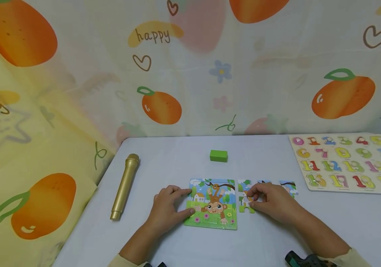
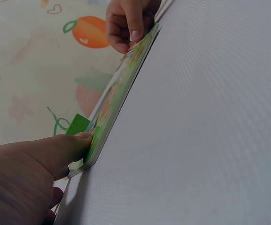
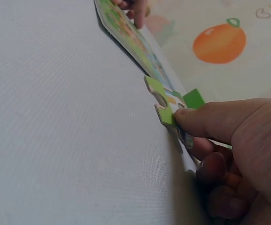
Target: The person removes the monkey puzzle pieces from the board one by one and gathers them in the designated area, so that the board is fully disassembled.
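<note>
A square monkey jigsaw puzzle (image 1: 213,204) lies on the white table. At its left edge my left hand (image 1: 168,207) touches it with thumb and index finger spread apart; in the left wrist view the thumb (image 2: 76,145) rests on the puzzle's corner. To the right of the puzzle, my right hand (image 1: 273,202) pinches a jigsaw piece (image 3: 163,103) with a green border and a rounded notch. Other loose jigsaw pieces (image 1: 288,187) lie beyond that hand, partly hidden behind it.
A green block (image 1: 218,156) sits behind the puzzle. On the left lies a gold microphone-shaped tube (image 1: 125,187). A number puzzle board (image 1: 350,163) occupies the right back of the table. Behind everything hangs a fruit-patterned cloth (image 1: 190,74).
</note>
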`<move>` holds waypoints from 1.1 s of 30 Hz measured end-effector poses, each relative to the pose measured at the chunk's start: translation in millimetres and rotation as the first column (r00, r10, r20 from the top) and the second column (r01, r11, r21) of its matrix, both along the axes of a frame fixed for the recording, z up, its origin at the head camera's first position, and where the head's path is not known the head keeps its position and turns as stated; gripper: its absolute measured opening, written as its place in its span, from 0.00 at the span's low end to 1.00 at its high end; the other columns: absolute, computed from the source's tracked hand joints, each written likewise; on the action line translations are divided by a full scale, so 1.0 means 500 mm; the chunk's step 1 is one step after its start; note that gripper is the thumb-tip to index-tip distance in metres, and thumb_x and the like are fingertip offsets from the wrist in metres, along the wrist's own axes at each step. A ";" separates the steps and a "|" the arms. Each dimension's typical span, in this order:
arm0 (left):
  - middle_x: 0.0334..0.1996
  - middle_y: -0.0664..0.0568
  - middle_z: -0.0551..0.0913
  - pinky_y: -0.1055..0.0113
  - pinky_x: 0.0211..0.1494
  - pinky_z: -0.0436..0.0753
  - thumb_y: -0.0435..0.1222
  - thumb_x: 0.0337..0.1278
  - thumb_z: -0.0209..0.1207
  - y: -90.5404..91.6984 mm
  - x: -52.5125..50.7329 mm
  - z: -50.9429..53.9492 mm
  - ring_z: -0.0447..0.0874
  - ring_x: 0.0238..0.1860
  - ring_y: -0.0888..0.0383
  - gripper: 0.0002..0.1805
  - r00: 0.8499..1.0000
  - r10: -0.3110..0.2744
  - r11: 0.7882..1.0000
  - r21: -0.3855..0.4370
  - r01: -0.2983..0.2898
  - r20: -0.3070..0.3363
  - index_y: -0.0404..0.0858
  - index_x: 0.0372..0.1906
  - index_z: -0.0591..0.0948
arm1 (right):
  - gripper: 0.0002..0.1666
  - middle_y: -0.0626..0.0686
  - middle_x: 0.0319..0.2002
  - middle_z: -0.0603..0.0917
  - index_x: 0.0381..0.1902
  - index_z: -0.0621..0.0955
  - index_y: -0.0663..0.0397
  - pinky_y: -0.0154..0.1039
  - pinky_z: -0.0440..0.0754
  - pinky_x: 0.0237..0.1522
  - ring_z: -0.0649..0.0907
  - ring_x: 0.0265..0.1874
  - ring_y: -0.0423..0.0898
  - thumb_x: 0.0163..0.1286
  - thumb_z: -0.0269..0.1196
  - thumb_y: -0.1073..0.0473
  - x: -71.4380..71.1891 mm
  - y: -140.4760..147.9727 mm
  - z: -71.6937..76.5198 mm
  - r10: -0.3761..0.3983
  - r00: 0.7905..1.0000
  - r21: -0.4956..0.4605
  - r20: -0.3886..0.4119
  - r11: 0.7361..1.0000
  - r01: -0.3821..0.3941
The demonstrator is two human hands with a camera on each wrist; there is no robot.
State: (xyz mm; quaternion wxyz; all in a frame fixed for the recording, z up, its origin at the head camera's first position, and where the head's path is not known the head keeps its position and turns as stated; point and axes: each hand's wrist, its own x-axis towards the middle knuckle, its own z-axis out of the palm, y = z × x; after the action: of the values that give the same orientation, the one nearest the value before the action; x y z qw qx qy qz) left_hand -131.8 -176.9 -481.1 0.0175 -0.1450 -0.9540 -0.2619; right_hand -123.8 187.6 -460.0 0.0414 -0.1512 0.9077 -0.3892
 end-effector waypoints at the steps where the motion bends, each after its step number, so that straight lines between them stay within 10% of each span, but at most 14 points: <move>1: 0.49 0.58 0.78 0.50 0.56 0.68 0.53 0.50 0.81 0.000 0.001 0.001 0.74 0.54 0.54 0.33 1.000 -0.001 1.000 -0.001 0.001 -0.002 0.53 0.64 0.87 | 0.10 0.38 0.35 0.83 0.42 0.88 0.41 0.35 0.74 0.32 0.75 0.27 0.37 0.65 0.77 0.57 0.000 0.000 -0.001 -0.004 1.000 0.006 -0.005 1.000 0.004; 33: 0.48 0.57 0.79 0.53 0.54 0.69 0.52 0.51 0.80 0.001 0.006 0.009 0.74 0.52 0.55 0.33 0.999 -0.031 0.999 -0.032 0.030 -0.044 0.52 0.64 0.87 | 0.04 0.45 0.34 0.83 0.43 0.88 0.49 0.34 0.75 0.31 0.76 0.28 0.43 0.73 0.71 0.59 -0.005 0.005 0.011 -0.058 0.992 -0.109 0.116 0.991 0.071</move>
State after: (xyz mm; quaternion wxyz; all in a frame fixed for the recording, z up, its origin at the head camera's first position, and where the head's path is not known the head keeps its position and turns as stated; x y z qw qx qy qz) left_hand -128.9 -176.2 -476.8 0.0324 -0.1656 -0.9550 -0.2441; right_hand -126.2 189.8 -454.7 0.0713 -0.1018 0.8848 -0.4491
